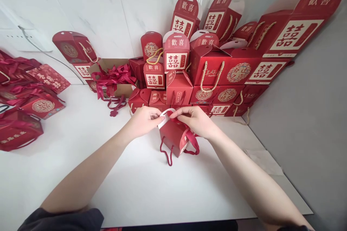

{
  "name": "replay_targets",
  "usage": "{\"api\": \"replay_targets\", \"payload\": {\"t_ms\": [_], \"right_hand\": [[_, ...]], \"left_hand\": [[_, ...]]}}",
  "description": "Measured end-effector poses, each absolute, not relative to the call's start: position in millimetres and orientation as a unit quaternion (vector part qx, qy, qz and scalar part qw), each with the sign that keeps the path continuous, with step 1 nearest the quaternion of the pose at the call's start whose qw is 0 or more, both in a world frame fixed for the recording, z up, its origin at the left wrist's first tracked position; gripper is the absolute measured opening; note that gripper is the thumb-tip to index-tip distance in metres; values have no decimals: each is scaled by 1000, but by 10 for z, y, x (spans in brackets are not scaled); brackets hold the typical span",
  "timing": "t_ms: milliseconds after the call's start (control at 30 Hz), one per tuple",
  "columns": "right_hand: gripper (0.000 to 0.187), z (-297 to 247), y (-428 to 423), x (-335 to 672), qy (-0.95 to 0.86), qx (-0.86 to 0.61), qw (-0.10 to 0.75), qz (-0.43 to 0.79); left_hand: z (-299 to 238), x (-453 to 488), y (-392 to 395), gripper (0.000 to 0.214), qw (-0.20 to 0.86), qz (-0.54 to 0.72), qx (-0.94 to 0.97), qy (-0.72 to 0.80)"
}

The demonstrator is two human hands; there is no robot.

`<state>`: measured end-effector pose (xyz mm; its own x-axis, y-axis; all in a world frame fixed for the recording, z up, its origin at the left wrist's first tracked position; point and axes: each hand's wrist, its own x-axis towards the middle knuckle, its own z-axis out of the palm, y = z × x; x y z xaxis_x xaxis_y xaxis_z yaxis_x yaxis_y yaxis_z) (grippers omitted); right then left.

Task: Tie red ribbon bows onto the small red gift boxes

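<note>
A small red gift box with dark red cord handles stands on the white table in front of me. My left hand pinches the white inner side of the box's top flap. My right hand pinches the same flap from the right, fingers closed on it. A red ribbon loop hangs by the box's right side under my right hand.
A tall stack of red gift boxes with gold cord handles fills the back corner. An open cardboard box of red ribbons sits behind. More red boxes lie at the left. The grey wall bounds the right.
</note>
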<state>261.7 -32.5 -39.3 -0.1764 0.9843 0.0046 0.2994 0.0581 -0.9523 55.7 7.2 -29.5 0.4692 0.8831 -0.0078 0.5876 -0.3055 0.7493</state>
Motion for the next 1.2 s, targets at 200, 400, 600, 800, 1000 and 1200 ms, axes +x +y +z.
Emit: {"api": "replay_targets", "payload": {"t_ms": [200, 400, 600, 800, 1000, 1200], "right_hand": [[23, -419, -295, 2625, -609, -491, 381, 493], [20, -403, -305, 2659, -587, -442, 385, 558], [23, -443, -265, 2651, -593, -509, 360, 509], [22, -425, -283, 2663, -610, -455, 383, 524], [27, -482, -255, 2655, -613, -383, 405, 560], [37, -519, -226, 2694, -592, -517, 337, 519]], "left_hand": [[-267, 539, 74, 25, 381, 186, 776, 467], [-248, 550, 62, 25, 368, 196, 784, 461], [-250, 540, 63, 25, 376, 181, 783, 461], [-230, 549, 58, 23, 366, 178, 789, 461], [-245, 550, 60, 19, 367, 182, 790, 456], [-238, 535, 43, 21, 371, 177, 791, 454]]}}
